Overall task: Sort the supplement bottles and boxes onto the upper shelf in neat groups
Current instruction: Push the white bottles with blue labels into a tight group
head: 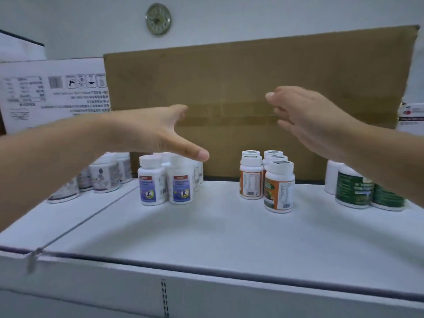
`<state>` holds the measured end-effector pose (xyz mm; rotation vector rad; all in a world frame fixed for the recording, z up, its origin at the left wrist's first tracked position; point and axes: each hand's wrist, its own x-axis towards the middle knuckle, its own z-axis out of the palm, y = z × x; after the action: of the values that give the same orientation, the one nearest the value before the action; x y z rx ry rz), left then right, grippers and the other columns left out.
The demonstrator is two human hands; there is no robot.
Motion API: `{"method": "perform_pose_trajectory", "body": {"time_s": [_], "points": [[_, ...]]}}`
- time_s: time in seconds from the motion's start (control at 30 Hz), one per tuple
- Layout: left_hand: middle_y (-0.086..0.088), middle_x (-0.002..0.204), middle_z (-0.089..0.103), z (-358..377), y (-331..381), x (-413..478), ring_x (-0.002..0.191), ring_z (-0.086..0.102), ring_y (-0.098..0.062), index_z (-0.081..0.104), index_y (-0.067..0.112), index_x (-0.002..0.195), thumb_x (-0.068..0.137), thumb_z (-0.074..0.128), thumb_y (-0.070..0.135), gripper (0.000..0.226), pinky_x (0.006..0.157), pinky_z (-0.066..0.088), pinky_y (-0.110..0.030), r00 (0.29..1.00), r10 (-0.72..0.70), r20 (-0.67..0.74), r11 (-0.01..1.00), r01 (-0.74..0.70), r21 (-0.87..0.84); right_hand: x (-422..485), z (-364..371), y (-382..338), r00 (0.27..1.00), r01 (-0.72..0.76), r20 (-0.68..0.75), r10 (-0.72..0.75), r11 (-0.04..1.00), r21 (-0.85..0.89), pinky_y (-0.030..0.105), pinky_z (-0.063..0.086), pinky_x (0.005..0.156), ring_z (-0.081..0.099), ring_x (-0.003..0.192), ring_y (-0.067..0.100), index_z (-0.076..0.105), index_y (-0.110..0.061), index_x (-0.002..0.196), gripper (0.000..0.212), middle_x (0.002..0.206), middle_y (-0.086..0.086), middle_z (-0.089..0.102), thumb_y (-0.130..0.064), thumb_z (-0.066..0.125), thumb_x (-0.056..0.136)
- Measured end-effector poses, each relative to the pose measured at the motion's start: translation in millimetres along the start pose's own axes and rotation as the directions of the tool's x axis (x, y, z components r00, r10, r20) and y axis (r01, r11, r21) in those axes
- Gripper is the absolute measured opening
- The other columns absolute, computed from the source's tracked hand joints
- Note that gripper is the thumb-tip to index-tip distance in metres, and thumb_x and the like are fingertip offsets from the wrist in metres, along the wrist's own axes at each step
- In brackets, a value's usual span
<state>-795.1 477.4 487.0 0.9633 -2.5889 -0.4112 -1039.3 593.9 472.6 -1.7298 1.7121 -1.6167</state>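
Note:
On the white upper shelf [218, 228] stand groups of white-capped bottles. Blue-labelled bottles [165, 187] form a cluster left of centre. Orange-labelled bottles [267, 180] stand right of centre. Green-labelled bottles [358, 191] are at the far right, and pale grey-labelled bottles [101, 177] at the far left. My left hand [156, 131] hovers open above the blue group, thumb pointing down-right, holding nothing. My right hand [307, 120] is raised open above the orange group, fingers apart and empty. Both hands are in front of the big cardboard box.
A large brown cardboard box [252, 88] stands upright at the back of the shelf. A white printed carton [52, 92] leans at back left, and a white box [410, 115] shows at the right edge. A round clock [158, 18] hangs on the wall. The shelf's front edge [206, 271] runs across below.

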Motion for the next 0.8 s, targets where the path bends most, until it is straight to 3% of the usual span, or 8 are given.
{"method": "perform_pose_trajectory", "body": {"time_s": [0.1, 0.23, 0.3, 0.4, 0.5, 0.6, 0.7, 0.8], "points": [[0.013, 0.161, 0.017, -9.3, -39.7, -12.4, 0.145, 0.022, -0.009, 0.011, 0.033, 0.154, 0.018, 0.072, 0.088, 0.158, 0.119, 0.02, -0.036, 1.0, -0.03, 0.001, 0.995, 0.03, -0.099, 0.6, 38.6, -18.4, 0.999, 0.028, 0.037, -0.032, 0.995, 0.092, 0.043, 0.031, 0.113, 0.042, 0.13, 0.015, 0.044, -0.026, 0.128, 0.051, 0.137, -0.005, 0.047, -0.048, 0.06, 0.085], [0.009, 0.163, 0.01, 10.7, -96.2, -8.6, 0.146, 0.019, -0.009, 0.001, 0.031, 0.154, 0.019, 0.079, 0.082, 0.165, 0.119, 0.022, -0.039, 0.999, -0.021, 0.043, 0.965, 0.032, -0.262, 19.1, 111.7, -10.4, 0.995, -0.074, 0.072, 0.071, 0.997, 0.028, 0.045, 0.029, 0.113, 0.035, 0.137, 0.014, 0.03, -0.028, 0.146, 0.101, 0.152, -0.006, 0.035, -0.074, 0.058, 0.061], [0.006, 0.163, 0.009, 18.8, -114.0, 0.3, 0.146, 0.02, -0.01, -0.003, 0.029, 0.154, 0.015, 0.08, 0.08, 0.17, 0.119, 0.023, -0.04, 0.999, -0.019, 0.048, 0.941, 0.034, -0.337, 32.3, 139.9, 1.1, 0.987, -0.153, 0.069, 0.148, 0.985, 0.076, 0.046, 0.027, 0.114, 0.03, 0.139, 0.015, 0.024, -0.03, 0.149, 0.11, 0.155, -0.005, 0.03, -0.079, 0.057, 0.056], [0.005, 0.163, 0.006, 28.3, -131.1, 13.1, 0.146, 0.022, -0.012, -0.006, 0.03, 0.154, 0.01, 0.083, 0.075, 0.175, 0.119, 0.024, -0.041, 0.995, 0.017, 0.098, 0.89, 0.03, -0.455, 46.4, 162.1, 20.8, 0.976, -0.215, 0.018, 0.215, 0.966, 0.144, 0.045, 0.025, 0.114, 0.032, 0.133, 0.012, 0.023, -0.032, 0.148, 0.108, 0.15, -0.009, 0.032, -0.08, 0.056, 0.057], [0.009, 0.162, 0.009, 34.7, -144.1, 25.2, 0.144, 0.024, -0.009, -0.009, 0.032, 0.154, 0.011, 0.085, 0.073, 0.176, 0.118, 0.026, -0.039, 0.986, 0.084, 0.141, 0.87, -0.003, -0.493, 49.6, 174.5, 46.5, 0.957, -0.28, -0.019, 0.29, 0.936, 0.211, 0.043, 0.032, 0.112, 0.044, 0.127, 0.013, 0.035, -0.025, 0.141, 0.105, 0.139, -0.01, 0.044, -0.082, 0.055, 0.055], [0.03, 0.15, 0.023, 42.6, -151.4, 33.0, 0.137, 0.031, 0.0, -0.015, 0.03, 0.153, 0.014, 0.087, 0.069, 0.177, 0.116, 0.029, -0.034, 0.968, 0.163, 0.191, 0.832, -0.031, -0.553, 48.9, 182.9, 63.4, 0.932, -0.36, 0.149, 0.329, 0.885, 0.296, 0.04, 0.038, 0.106, 0.058, 0.12, 0.023, 0.053, -0.018, 0.132, 0.083, 0.131, 0.004, 0.062, -0.074, 0.051, 0.072], [0.042, 0.125, 0.049, 52.2, -154.8, 38.0, 0.122, 0.049, 0.009, -0.001, 0.038, 0.151, 0.032, 0.092, 0.05, 0.151, 0.105, 0.042, -0.024, 0.942, 0.275, 0.191, 0.782, -0.104, -0.614, 43.4, 183.6, 67.1, 0.922, -0.361, 0.265, 0.283, 0.875, 0.323, 0.04, 0.037, 0.108, 0.059, 0.12, 0.024, 0.053, -0.015, 0.134, 0.076, 0.127, 0.006, 0.064, -0.069, 0.044, 0.081], [0.031, 0.128, 0.057, 58.8, -156.9, 39.0, 0.121, 0.054, 0.005, 0.014, 0.044, 0.144, 0.048, 0.088, 0.036, 0.121, 0.102, 0.046, -0.026, 0.919, 0.35, 0.179, 0.741, -0.155, -0.654, 40.1, 179.9, 62.9, 0.92, -0.357, 0.287, 0.267, 0.874, 0.33, 0.034, 0.041, 0.105, 0.063, 0.115, 0.016, 0.056, -0.023, 0.126, 0.066, 0.12, -0.002, 0.069, -0.069, 0.05, 0.079]]}}
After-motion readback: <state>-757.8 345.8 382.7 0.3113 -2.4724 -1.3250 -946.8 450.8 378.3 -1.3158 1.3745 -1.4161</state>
